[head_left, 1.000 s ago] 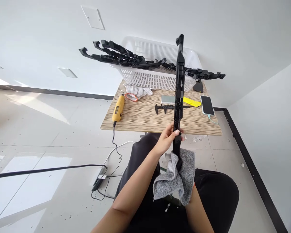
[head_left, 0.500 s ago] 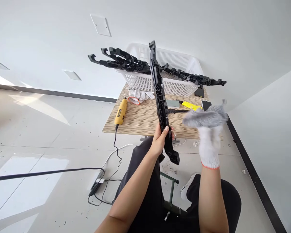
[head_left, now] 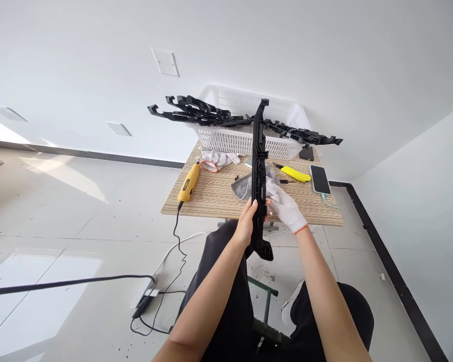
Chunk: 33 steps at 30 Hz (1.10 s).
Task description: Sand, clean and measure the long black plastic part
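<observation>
A long black ribbed plastic part [head_left: 258, 156] stands nearly upright over the table's front edge. My bare left hand [head_left: 245, 223] is wrapped round its lower portion. My right hand [head_left: 287, 208], in a white knit glove with an orange cuff edge, is closed on a grey cloth [head_left: 242, 188]. That cloth lies behind and against the part, showing on both sides of it; the part and the cloth hide some of the right fingers.
A white basket [head_left: 226, 144] with several similar black parts [head_left: 207, 113] stands at the table's back. On the striped table [head_left: 219, 198] lie a yellow corded rotary tool [head_left: 189, 183], a glove [head_left: 221, 159], a yellow utility knife [head_left: 295, 174] and phones [head_left: 319, 179]. Cords cross the floor at left.
My right hand has brought the grey cloth leftward from the right side to behind the black part. The part is now more upright and slightly further right, still in my left hand.
</observation>
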### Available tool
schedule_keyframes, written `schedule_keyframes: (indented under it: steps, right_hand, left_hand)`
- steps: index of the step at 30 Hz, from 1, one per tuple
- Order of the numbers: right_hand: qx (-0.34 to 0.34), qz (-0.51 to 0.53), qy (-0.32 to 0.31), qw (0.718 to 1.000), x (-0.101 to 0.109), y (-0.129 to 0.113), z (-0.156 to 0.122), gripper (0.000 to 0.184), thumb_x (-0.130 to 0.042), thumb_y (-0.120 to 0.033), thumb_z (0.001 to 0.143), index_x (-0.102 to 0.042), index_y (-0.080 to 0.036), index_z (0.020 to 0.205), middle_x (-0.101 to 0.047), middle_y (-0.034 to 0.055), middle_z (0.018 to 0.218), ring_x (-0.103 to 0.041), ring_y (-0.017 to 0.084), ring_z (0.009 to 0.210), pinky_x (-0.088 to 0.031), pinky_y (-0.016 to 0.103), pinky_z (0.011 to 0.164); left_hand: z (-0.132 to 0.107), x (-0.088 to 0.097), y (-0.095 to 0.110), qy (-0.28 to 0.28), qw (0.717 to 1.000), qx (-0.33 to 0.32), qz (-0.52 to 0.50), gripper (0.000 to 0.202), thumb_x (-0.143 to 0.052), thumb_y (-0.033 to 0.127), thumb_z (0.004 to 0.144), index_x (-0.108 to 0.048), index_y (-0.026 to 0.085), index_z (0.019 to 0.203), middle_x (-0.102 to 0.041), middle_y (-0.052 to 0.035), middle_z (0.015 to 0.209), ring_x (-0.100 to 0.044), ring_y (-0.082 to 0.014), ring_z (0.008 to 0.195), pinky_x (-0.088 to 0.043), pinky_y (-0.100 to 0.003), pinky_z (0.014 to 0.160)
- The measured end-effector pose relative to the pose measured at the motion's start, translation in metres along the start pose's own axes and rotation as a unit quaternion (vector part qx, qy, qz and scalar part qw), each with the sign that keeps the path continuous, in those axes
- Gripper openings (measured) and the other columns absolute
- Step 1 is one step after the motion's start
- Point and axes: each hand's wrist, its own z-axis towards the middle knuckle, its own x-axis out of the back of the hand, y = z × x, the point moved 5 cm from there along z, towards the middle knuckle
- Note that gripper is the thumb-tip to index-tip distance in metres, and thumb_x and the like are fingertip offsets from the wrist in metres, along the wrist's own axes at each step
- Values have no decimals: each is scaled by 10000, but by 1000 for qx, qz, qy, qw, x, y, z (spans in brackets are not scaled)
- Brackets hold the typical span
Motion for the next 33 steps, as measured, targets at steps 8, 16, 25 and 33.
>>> schedule_keyframes:
  steps: [8,16,25,33]
  right_hand:
    - [-103,126,246,956,35,20,11,539,-504,-472,940,-466,-267,1437,-668,61,1253,-696,147,753,-569,357,831]
    - [-171,-397,182,883,29,1,39,282,-448,-306,984,-682,-257,1134,-615,103,1178,-649,264,1020,-480,404,862]
    - [-82,-242,76,964,-2,-11,-4,367,-393,-464,998,-700,-270,1048,-737,45,913,-678,216,854,-453,312,778]
    - [-164,210,-24,963,-15,11,8,349,-597,-435,870,-639,-227,1147,-716,19,887,-495,85,421,-447,254,450]
  left_hand:
    - [1,3,-10,27,999,39,-20,374,-649,527,865,-667,177,996,-682,-48,839,-546,-113,632,-452,-232,569]
    - [3,8,-12,67,996,62,10,455,-665,580,823,-650,173,1025,-627,-9,716,-511,-98,566,-395,-213,497]
    - [6,7,-6,35,996,53,55,516,-677,514,834,-622,202,1242,-690,-36,883,-546,-94,576,-436,-218,512]
    - [4,18,6,65,995,21,-72,527,-701,469,824,-546,268,1285,-715,-48,1069,-599,-97,626,-500,-207,528]
